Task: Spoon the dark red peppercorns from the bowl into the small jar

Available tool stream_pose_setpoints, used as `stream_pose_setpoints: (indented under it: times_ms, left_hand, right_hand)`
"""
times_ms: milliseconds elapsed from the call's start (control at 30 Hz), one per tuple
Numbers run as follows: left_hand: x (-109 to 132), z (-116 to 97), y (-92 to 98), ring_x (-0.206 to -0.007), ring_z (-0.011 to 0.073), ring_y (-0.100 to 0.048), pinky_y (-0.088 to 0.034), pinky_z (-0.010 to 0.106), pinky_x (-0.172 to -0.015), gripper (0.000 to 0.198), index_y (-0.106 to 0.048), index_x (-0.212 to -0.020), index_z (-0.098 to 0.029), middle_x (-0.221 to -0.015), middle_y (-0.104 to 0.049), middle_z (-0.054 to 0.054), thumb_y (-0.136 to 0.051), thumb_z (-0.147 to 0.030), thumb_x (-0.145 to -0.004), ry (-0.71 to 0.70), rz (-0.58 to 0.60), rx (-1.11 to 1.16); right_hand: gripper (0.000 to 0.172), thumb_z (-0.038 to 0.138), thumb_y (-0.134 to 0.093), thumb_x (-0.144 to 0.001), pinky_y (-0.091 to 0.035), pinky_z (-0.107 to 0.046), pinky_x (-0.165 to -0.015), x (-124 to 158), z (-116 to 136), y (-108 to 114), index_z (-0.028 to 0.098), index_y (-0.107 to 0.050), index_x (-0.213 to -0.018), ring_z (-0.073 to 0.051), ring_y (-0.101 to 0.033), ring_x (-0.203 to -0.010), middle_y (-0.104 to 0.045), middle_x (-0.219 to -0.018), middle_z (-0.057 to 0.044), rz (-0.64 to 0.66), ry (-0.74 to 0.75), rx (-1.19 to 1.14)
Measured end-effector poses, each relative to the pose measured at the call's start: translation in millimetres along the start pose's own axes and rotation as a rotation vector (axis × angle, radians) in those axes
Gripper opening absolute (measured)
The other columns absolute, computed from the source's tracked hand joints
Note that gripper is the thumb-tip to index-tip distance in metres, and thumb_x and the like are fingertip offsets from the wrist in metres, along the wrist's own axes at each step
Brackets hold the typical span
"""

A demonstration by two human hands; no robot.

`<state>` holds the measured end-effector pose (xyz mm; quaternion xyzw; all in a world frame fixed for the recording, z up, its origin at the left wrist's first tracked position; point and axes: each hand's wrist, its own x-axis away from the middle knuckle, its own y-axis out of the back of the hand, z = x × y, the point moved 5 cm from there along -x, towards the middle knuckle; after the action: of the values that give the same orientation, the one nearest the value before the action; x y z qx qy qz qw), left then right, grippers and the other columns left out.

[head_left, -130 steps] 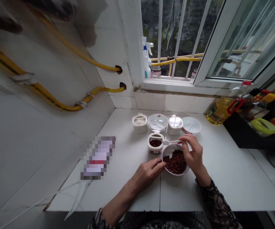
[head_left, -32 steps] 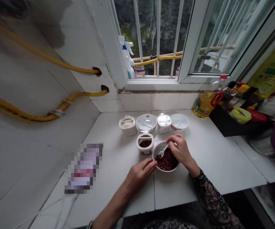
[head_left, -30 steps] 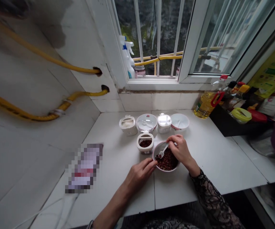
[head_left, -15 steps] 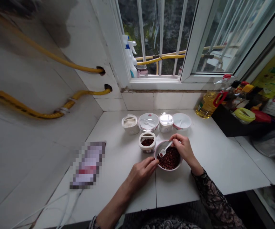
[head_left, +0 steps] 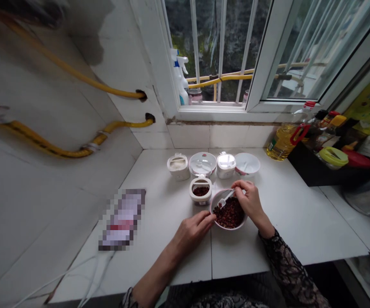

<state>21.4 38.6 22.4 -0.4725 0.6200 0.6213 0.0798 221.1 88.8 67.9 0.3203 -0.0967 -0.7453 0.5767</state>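
Observation:
A pale bowl (head_left: 215, 200) full of dark red peppercorns (head_left: 229, 213) stands on the white counter (head_left: 294, 222). My left hand (head_left: 193, 229) grips the bowl's near-left rim with curled fingers. My right hand (head_left: 251, 201) pinches the handle of a small white spoon (head_left: 226, 199), whose scoop end hangs over the peppercorns at the bowl's far-left side. Just beyond the bowl sits a small open jar (head_left: 201, 189) with more peppercorns inside.
Behind the jar stand two lidded white jars (head_left: 178, 166), a clear round lid (head_left: 202, 163) and a white dish (head_left: 247, 163). An oil bottle (head_left: 284, 141) and a dark rack of condiments (head_left: 330, 158) are at the right. A blurred packet (head_left: 123, 218) and white cables lie left.
Over the last second the spoon's scoop end has risen slightly from the peppercorns. 4.3 s ago the spoon was level above the small jar. My left hand has stayed on the rim.

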Motion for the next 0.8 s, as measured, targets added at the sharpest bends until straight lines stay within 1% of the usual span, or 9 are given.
stream_pose_setpoints:
  times_ms: [67,133,367,533,600,667,700,800]
  left_hand:
    - [1,1,-1.0,-0.076,0.0111,-0.068,-0.055,0.017,-0.066,0.018,-0.059,-0.108,-0.017,-0.092,-0.068,0.006,-0.043,-0.020,-0.101,0.006,0.009,0.001]
    - [2,1,-2.1,-0.077,0.0113,-0.069,-0.055,0.017,-0.066,0.018,-0.059,-0.108,-0.017,-0.094,-0.068,0.006,-0.044,-0.020,-0.100,0.010,0.021,0.005]
    - [3,1,-3.1,-0.078,0.0119,-0.069,-0.055,0.018,-0.065,0.017,-0.059,-0.108,-0.016,-0.094,-0.068,0.006,-0.044,-0.019,-0.100,0.006,0.021,0.013]
    - [4,2,-4.0,-0.077,0.0113,-0.069,-0.055,0.017,-0.065,0.017,-0.059,-0.109,-0.016,-0.095,-0.067,0.006,-0.044,-0.020,-0.100,0.011,0.024,0.013]
    - [5,3,-4.9,-0.078,0.0110,-0.069,-0.055,0.017,-0.067,0.017,-0.059,-0.110,-0.017,-0.096,-0.067,0.006,-0.045,-0.020,-0.100,0.017,0.032,0.010]
    - [5,3,-5.2,-0.079,0.0111,-0.069,-0.055,0.017,-0.067,0.017,-0.059,-0.110,-0.017,-0.096,-0.067,0.006,-0.045,-0.019,-0.099,0.017,0.036,0.008]
    - [4,2,-5.0,-0.079,0.0112,-0.069,-0.055,0.017,-0.067,0.017,-0.059,-0.109,-0.016,-0.096,-0.067,0.006,-0.045,-0.019,-0.099,0.015,0.033,0.007]
    - [3,2,-3.5,-0.078,0.0112,-0.068,-0.055,0.017,-0.065,0.017,-0.058,-0.108,-0.016,-0.095,-0.067,0.006,-0.044,-0.020,-0.100,0.006,0.016,0.008]
  right_hand:
    - [0.020,0.022,-0.046,-0.075,-0.044,-0.038,-0.084,0,3,0,0.023,-0.064,-0.068,-0.022,-0.061,-0.079,-0.068,-0.064,-0.002,-0.018,0.053,0.052]
    - [0.021,0.021,-0.045,-0.076,-0.043,-0.039,-0.086,1,4,0,0.024,-0.064,-0.068,-0.022,-0.061,-0.077,-0.069,-0.067,-0.002,-0.024,0.082,0.065]
    - [0.021,0.018,-0.046,-0.077,-0.044,-0.039,-0.086,0,0,0,0.024,-0.064,-0.068,-0.022,-0.062,-0.077,-0.070,-0.067,-0.001,-0.035,0.098,0.082]
    - [0.021,0.017,-0.047,-0.077,-0.044,-0.040,-0.089,0,5,0,0.025,-0.064,-0.067,-0.021,-0.061,-0.073,-0.071,-0.070,-0.002,-0.052,0.150,0.099]
    - [0.021,0.018,-0.047,-0.077,-0.043,-0.041,-0.090,0,6,0,0.024,-0.064,-0.067,-0.021,-0.061,-0.074,-0.071,-0.070,-0.002,-0.057,0.147,0.085]
    - [0.019,0.020,-0.047,-0.075,-0.045,-0.040,-0.087,0,4,0,0.024,-0.064,-0.066,-0.021,-0.062,-0.074,-0.070,-0.068,-0.002,-0.060,0.100,0.047]
    - [0.018,0.021,-0.048,-0.074,-0.046,-0.039,-0.083,-1,1,0,0.024,-0.064,-0.066,-0.021,-0.062,-0.073,-0.069,-0.065,-0.002,-0.052,0.054,0.009]
    - [0.015,0.026,-0.049,-0.073,-0.048,-0.033,-0.065,-3,-11,-3,0.022,-0.063,-0.069,-0.019,-0.059,-0.059,-0.063,-0.055,0.000,0.005,-0.153,-0.188]
